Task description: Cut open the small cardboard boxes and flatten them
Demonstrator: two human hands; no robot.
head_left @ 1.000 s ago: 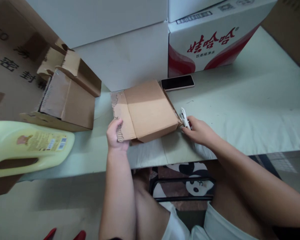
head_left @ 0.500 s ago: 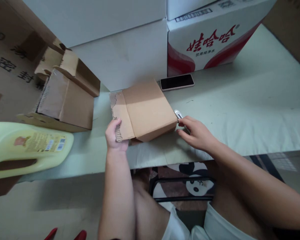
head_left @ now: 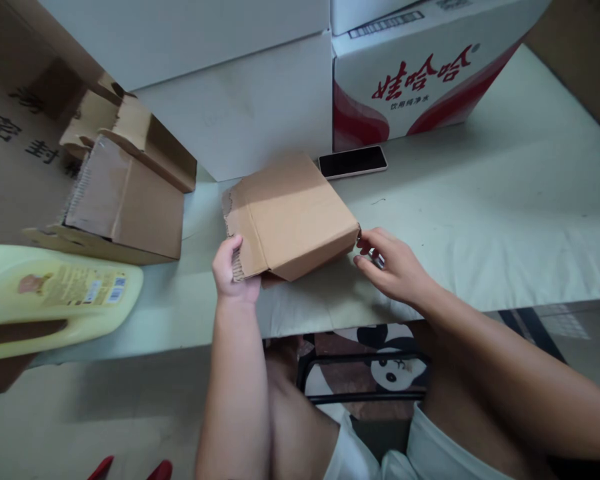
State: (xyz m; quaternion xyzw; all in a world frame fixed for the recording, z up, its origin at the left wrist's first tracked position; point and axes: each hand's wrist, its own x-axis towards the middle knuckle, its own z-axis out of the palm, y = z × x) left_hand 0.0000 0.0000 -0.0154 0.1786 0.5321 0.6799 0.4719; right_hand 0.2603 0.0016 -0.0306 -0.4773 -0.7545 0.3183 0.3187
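Carton (head_left: 303,213) farther right, flap (head_left: 247,233) leftward

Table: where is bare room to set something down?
The largest free patch: right of phone and right hand, in front of the red-white box. A narrower strip separates the bottle from the left hand. Crowded: left end, with small boxes; middle, with held box.

Phone (head_left: 353,162) flat on a pale green surface (head_left: 505,220); yellow bottle (head_left: 60,297) at the left

Dark screen up, just in front of a white carton (head_left: 415,100) with red lettering; plain white boxes (head_left: 270,107) alongside, one above another; large brown carton (head_left: 10,180) at the left, printed with dark characters; panda print (head_left: 395,375) below the surface's front edge; red objects (head_left: 160,471) on the floor (head_left: 105,400), partly cropped
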